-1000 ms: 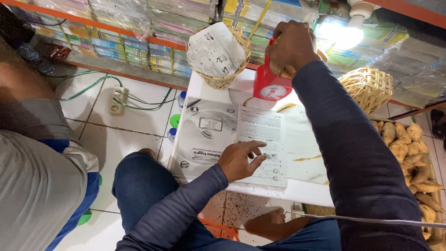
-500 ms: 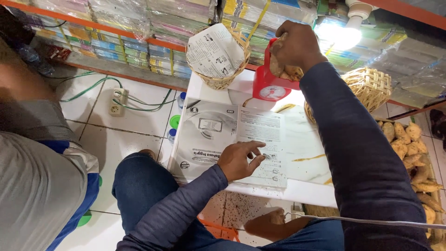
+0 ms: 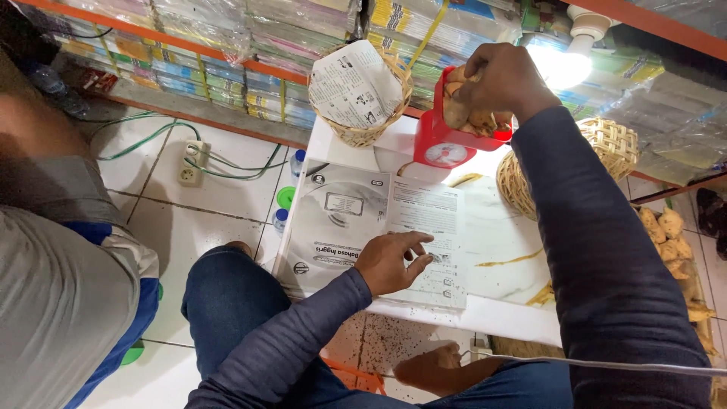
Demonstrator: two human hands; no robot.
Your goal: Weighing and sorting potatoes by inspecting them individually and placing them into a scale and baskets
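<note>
Closest in, the person's knees in blue jeans sit under the edge of a low white bench (image 3: 485, 314), bare foot tucked below it on the tiled floor (image 3: 189, 250). Left hand (image 3: 394, 261) rests flat on a printed paper sheet (image 3: 428, 242) lying on the bench, fingers loosely spread, index and middle fingertips pressing the sheet, gripping nothing. Just left of it, touching the sheet, a grey-white booklet (image 3: 333, 223) lies flat. Bare bench top to the right shows yellowish smears. Further out, right hand (image 3: 500, 83) is curled down over a pile of ginger pieces (image 3: 466, 110) sitting on the pan of a small red kitchen scale (image 3: 447, 144); fingers closed around the ginger, dial faces the camera. Scale stands at the far edge of the bench, between two wicker baskets: one on the left (image 3: 363, 113) lined with newspaper, one on the right (image 3: 606, 148) partly hidden by the right sleeve. More ginger roots (image 3: 670, 231) lie off the bench at far right. On the floor to the left, a power strip (image 3: 191, 163) with green cables. Another person's leg and grey-blue clothing fill the left edge. Farthest back, shelves with stacked books (image 3: 227, 68) and a lit bulb (image 3: 564, 64).
</note>
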